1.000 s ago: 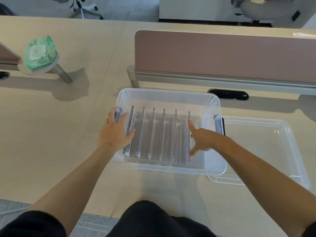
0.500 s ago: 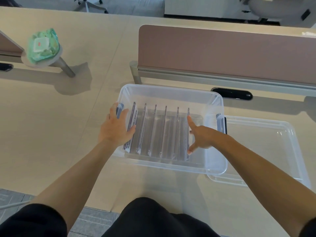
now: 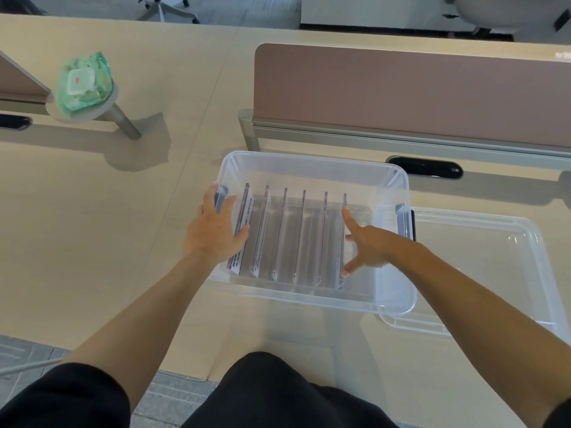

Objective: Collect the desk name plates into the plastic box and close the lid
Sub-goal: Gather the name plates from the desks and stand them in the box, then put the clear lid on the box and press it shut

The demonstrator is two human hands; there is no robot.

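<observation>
Six name plates stood on edge inside the plastic box at frame centre, left grip laid straight-fingered on its left rim, right grip spread wide against the rightmost plate, lid laid on the counter at right

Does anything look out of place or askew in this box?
Nothing broken or spilled. The name plates stand in a row in the plastic box; only the leftmost plate seems to lean. The lid lies alongside.

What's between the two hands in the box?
Head view: a row of upright clear name plates stands in the plastic box, left hand at one end, right hand at the other.
</observation>
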